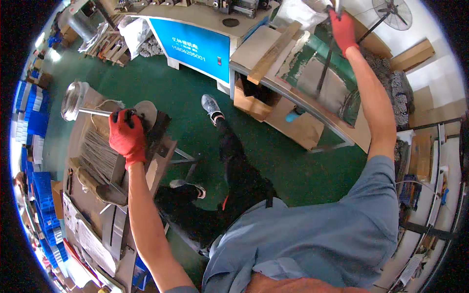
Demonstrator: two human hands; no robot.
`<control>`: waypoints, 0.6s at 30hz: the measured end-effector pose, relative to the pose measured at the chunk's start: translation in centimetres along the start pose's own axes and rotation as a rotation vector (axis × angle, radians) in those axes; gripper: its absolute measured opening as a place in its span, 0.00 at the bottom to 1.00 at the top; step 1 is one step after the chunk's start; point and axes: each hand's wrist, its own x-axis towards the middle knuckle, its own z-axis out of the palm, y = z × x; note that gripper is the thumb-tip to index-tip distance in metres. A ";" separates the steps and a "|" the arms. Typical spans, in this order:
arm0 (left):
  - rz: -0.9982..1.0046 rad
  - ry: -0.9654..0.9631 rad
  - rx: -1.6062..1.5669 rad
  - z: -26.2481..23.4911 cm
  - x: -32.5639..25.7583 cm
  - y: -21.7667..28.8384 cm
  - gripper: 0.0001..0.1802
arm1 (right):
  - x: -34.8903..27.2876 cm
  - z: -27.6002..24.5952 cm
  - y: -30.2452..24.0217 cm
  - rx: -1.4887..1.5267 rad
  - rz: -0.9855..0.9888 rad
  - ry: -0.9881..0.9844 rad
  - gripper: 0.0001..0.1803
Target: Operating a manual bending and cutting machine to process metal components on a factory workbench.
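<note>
My left hand point(128, 138), in a red glove, is closed at a thin metal rod point(95, 112) beside a round metal disc point(146, 113). Under and next to it lies a bundle of thin grey wires or rods point(99, 151) on the left workbench. Stretched far out to the right, my right hand point(344, 31), also red-gloved, is closed around a long thin dark bar point(325, 68). That bar slants down over a worn green-and-grey tabletop point(312, 80). Its upper end is partly hidden by my fingers.
A blue-fronted machine table point(190, 49) stands ahead. A wooden plank point(274, 52) lies on the right table, with cardboard boxes point(288, 122) below. A fan point(392, 12) and piled grey parts point(398, 93) are at the right. Blue bins point(43, 205) line the left.
</note>
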 end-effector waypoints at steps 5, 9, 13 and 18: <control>-0.013 -0.025 0.027 -0.6 0.0 -0.5 0.08 | 1.1 -3.8 2.3 -0.033 0.098 0.371 0.29; 0.018 -0.039 -0.006 0.2 0.1 0.0 0.09 | 2.7 -6.4 10.2 0.143 0.169 0.479 0.28; 0.005 -0.033 0.013 -0.2 0.0 -0.5 0.09 | 2.1 -6.3 14.0 0.173 0.188 0.399 0.33; 0.001 -0.058 0.010 0.0 0.0 -0.3 0.09 | 0.7 -6.7 15.5 0.155 0.220 0.450 0.44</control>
